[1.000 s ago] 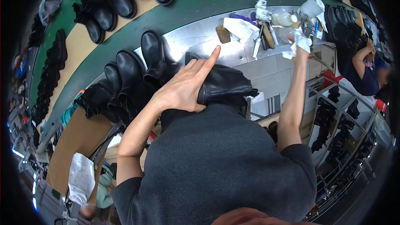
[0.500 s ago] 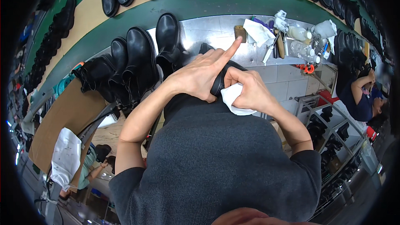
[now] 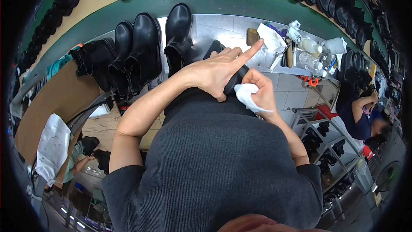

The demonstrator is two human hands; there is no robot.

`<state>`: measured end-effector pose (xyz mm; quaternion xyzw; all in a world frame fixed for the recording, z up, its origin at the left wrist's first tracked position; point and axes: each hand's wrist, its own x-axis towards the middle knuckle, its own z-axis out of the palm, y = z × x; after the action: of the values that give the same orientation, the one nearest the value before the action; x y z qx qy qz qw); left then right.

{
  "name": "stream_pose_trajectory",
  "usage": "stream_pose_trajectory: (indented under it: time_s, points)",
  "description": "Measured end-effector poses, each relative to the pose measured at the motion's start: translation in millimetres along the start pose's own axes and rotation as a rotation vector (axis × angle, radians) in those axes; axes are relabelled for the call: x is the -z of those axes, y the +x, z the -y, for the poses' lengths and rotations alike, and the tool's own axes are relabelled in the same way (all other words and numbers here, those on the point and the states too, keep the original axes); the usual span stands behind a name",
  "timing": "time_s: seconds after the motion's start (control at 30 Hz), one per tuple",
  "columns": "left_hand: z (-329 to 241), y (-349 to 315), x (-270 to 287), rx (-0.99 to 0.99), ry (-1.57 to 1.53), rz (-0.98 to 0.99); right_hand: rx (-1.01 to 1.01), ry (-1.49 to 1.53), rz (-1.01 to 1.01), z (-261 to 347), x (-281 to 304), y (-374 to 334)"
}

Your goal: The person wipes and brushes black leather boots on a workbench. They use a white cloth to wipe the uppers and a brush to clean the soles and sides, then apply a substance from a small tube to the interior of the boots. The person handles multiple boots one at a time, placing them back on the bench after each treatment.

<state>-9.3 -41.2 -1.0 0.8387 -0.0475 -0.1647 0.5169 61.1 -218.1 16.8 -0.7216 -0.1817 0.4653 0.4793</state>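
One smooth black boot (image 3: 234, 80) beneath left fingers (image 3: 249, 55)

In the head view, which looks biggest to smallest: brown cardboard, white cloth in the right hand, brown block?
1. Brown cardboard
2. White cloth in the right hand
3. Brown block
That is apparent size only; the cloth probably sits nearer the camera.
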Motion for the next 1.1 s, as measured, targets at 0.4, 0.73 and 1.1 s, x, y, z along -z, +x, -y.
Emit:
stream_pose_trajectory:
  time_s: [0.4, 0.73, 1.1]
  points:
    - [-3.2, -0.3, 1.0, 0.012, 0.011, 0.03, 0.046, -0.045, 0.036, -15.1, 2.8, -3.1]
    - [0.6, 0.1, -0.3, -0.008, 0.024, 0.011, 0.024, -0.118, 0.043, -9.1, 1.9, -4.1]
    - [-2.1, -1.1, 2.0, 0.024, 0.008, 0.023, 0.092, -0.137, 0.029, -16.7, -1.0, -8.1]
